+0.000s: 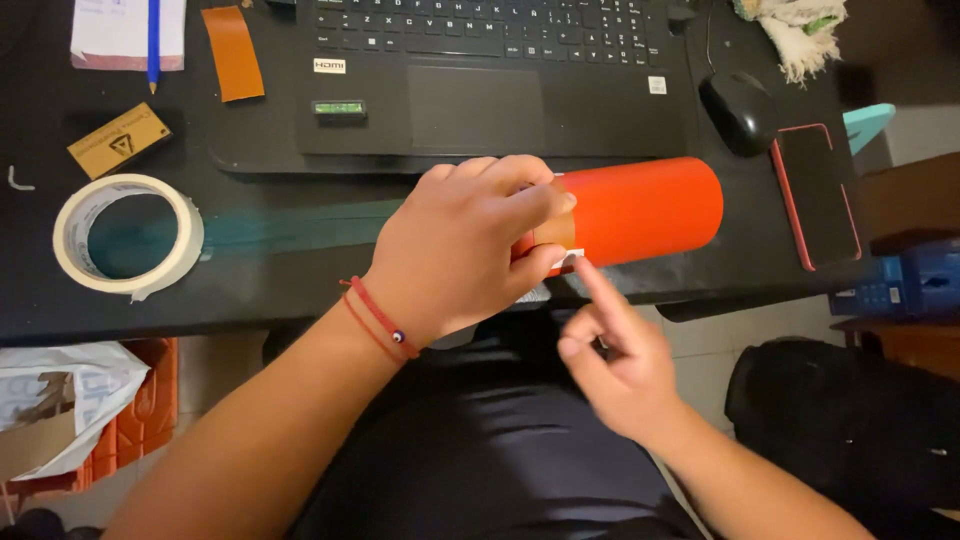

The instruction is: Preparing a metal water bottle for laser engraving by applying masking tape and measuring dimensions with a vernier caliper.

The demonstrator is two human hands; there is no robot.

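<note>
The bench [300,290] is black and carries everything in view. A laptop [480,80] sits at its far edge, out of the work area. An orange roll [640,210] lies on its side at the near edge, just in front of the laptop, where both hands reach it. A tape ring [128,236] lies flat at the left, well apart from the roll. A phone [818,195] and a mouse [738,110] lie to the right of the laptop.

The left hand [455,250] is closed around the left end of the roll, thumb and fingers pressing it to keep it from rolling. The right hand [615,355] is partly open below the roll, index finger extended up to a small white tape piece [568,259] at the roll's lower edge, apparently pressing it down; it grips nothing.
</note>
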